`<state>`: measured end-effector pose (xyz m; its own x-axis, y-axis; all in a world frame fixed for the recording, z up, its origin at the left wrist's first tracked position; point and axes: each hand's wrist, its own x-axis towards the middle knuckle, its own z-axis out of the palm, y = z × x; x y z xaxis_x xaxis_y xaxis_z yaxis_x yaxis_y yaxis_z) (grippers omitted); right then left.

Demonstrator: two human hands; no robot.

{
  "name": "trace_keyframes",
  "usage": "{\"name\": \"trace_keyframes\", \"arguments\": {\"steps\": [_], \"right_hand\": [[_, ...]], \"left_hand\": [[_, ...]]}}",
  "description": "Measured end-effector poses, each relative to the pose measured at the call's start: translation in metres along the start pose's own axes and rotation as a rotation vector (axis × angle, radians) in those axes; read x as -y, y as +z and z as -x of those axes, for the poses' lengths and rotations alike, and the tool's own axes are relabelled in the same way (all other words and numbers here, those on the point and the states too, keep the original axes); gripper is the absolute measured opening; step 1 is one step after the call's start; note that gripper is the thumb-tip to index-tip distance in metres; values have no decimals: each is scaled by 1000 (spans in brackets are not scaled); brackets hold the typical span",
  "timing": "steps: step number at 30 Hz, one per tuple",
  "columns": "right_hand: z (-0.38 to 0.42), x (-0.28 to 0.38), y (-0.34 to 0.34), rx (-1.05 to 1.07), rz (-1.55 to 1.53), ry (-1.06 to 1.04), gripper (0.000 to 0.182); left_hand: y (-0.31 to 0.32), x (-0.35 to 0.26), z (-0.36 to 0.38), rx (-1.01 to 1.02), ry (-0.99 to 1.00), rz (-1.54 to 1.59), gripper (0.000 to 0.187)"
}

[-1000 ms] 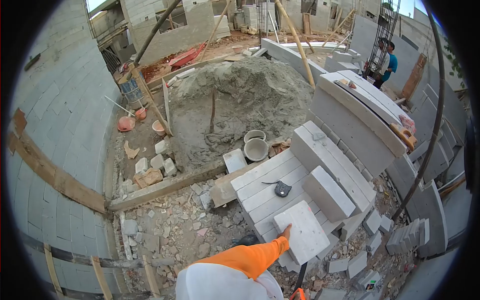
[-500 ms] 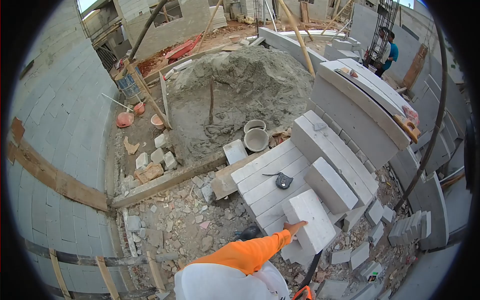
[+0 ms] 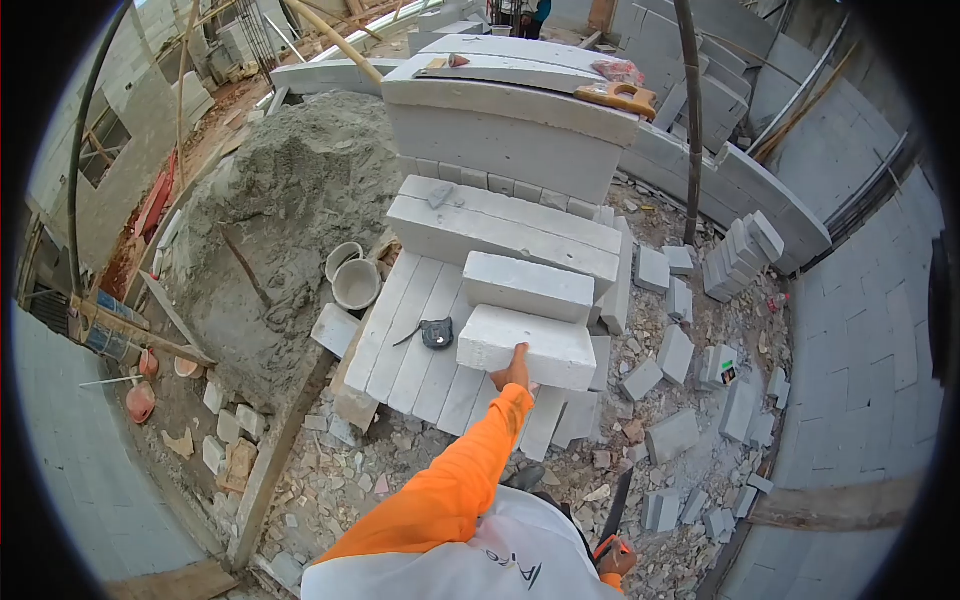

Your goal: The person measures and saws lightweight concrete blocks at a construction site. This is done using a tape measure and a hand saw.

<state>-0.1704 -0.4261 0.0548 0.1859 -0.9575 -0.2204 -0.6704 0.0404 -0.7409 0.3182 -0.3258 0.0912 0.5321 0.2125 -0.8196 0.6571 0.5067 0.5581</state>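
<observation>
Orange-sleeved left hand (image 3: 512, 371) pinches a block (image 3: 553, 344) at the stack's (image 3: 405, 362) near edge, apparently positioning it, needing steadiness; right hand (image 3: 618, 558) clasps saw (image 3: 618, 505).

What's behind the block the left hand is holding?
A second block shows its top and upper side, with a longer row of blocks beyond. The held block hides the second block's lower front and any gap between them.
</observation>
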Motion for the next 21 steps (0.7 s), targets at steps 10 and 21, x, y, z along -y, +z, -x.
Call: {"name": "trace_keyframes", "arguments": {"steps": [10, 21], "right_hand": [[44, -63, -8, -124, 148, 216, 22], [54, -68, 2, -10, 405, -68, 11]], "left_hand": [[29, -35, 4, -192, -51, -266, 99], [56, -30, -55, 238, 184, -81, 73]]}}
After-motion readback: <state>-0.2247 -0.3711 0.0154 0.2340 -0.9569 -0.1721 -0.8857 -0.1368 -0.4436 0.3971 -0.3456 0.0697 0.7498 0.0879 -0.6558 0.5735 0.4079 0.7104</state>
